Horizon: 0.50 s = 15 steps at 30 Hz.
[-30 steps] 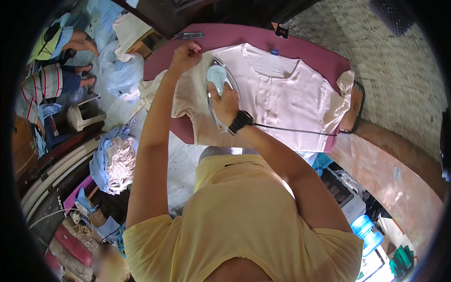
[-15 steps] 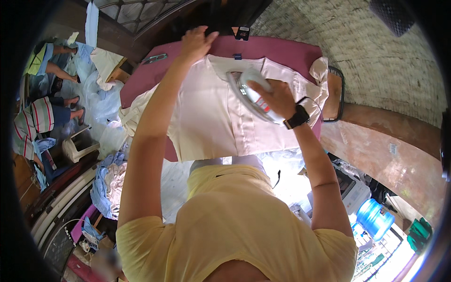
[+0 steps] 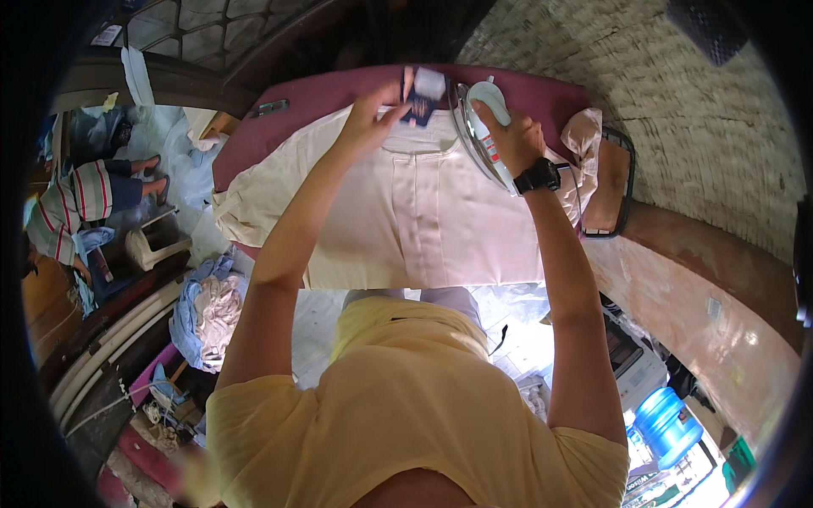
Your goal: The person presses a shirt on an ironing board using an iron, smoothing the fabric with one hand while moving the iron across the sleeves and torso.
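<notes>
A cream collarless shirt [image 3: 364, 212] lies spread over a maroon-covered ironing board [image 3: 322, 91]. My right hand [image 3: 514, 140] is closed round the handle of a white and grey clothes iron [image 3: 489, 114]. The iron stands tilted at the right of the neckline, its shiny soleplate edge turned to the left. By the neckline, my left hand [image 3: 378, 118] pinches a dark blue tag [image 3: 417, 108] between thumb and fingers. Part of the tag is blurred, with a pale patch at its top. A black watch [image 3: 538, 176] is on my right wrist.
Small green-handled thread snippers [image 3: 271, 107] lie at the board's far left. A metal-framed stand [image 3: 616, 182] adjoins its right end. Clothes [image 3: 216, 313] are heaped on the left, near a beige plastic stool [image 3: 157, 241] and a person in a striped shirt [image 3: 72, 212]. A blue water jug [image 3: 669, 423] stands lower right.
My left hand has moved right from the board's far edge and taken hold of the tag. The iron has shifted up and right, off the shirt's middle. The view has shifted slightly.
</notes>
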Motion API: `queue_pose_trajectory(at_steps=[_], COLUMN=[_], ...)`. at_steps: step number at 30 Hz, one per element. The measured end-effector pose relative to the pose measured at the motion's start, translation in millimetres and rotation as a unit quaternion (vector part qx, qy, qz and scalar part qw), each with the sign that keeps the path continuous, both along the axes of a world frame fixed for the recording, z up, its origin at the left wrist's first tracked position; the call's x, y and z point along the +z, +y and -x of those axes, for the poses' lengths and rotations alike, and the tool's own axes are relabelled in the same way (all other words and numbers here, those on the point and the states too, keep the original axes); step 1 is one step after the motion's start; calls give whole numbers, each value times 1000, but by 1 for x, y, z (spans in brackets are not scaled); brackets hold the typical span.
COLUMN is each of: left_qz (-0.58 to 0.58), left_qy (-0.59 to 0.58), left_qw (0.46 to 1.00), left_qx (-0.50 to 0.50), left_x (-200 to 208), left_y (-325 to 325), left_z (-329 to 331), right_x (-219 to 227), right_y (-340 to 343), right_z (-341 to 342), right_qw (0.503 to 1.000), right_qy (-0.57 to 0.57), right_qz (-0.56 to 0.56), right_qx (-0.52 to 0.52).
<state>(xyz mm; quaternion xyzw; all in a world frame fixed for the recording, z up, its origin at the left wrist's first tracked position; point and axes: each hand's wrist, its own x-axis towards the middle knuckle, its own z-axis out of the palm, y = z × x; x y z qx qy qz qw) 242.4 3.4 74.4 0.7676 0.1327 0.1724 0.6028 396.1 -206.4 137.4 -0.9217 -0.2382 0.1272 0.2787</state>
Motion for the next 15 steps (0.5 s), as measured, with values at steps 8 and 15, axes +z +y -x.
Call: queue_pose_trajectory(at_steps=[8,15], left_qz=[-407,-261], left_qy=[27,68], left_qw=[913,924], left_qx=[2,272], left_x=[-22,-18], left_y=[-44,2], left_z=[19,27], right_x=[-13,23], right_y=[14,3], right_z=[-22,-62], right_qw=[993,952], right_qy=[-56,22], right_qz=[66,83], right_qx=[74,294])
